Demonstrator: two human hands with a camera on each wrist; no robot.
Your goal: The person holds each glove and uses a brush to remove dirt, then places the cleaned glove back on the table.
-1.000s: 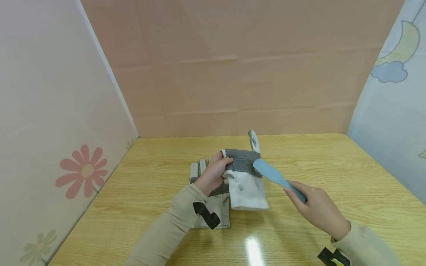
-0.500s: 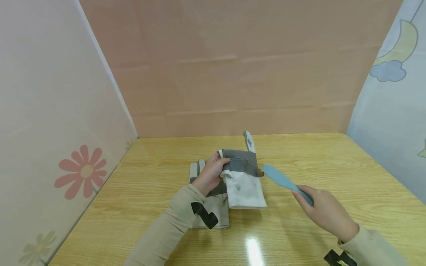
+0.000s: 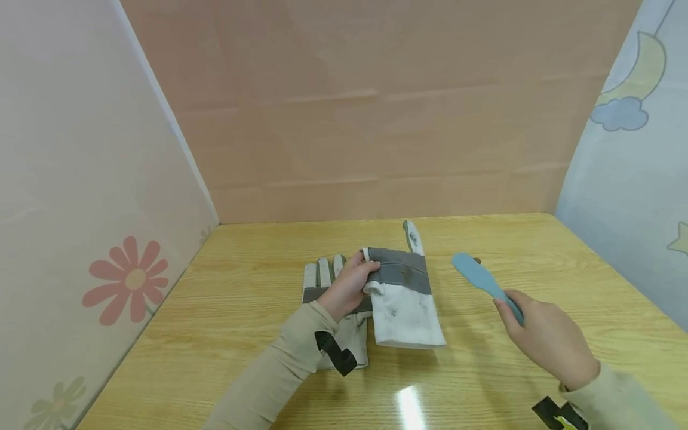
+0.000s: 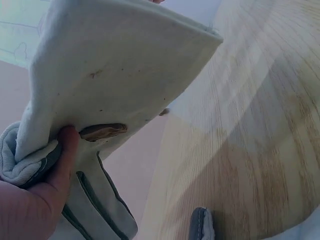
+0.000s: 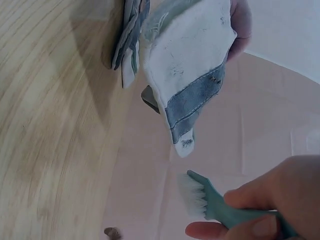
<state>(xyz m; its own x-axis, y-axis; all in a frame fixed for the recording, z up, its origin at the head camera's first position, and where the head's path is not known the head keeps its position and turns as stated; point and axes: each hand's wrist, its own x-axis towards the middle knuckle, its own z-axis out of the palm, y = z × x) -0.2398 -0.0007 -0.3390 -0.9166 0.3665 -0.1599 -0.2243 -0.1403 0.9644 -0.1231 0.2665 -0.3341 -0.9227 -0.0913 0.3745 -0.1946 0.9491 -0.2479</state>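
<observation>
My left hand (image 3: 349, 288) grips a white work glove (image 3: 409, 316) with a grey band by its left edge, raised over the table. Dark smudges mark its cuff and band; one finger sticks up. The matching glove (image 3: 317, 280) lies partly hidden under the left hand and sleeve. In my right hand (image 3: 550, 340) is a light-blue brush (image 3: 481, 276), held by its handle, apart from the glove. White bristles (image 5: 192, 195) show in the right wrist view. Past the brush head is a small brown clump (image 3: 476, 260); whether it touches anything, I cannot tell.
The wood-grain table (image 3: 242, 382) ends at a tan back wall (image 3: 344, 119). A flower-printed panel (image 3: 70, 179) stands on the left. To the right rises a panel (image 3: 634, 197) printed with a moon and cloud.
The brush has moved right, off the glove's grey band. A brown clump at the glove's right edge half a second ago now shows beside the brush head. The glove shifted slightly right and down.
</observation>
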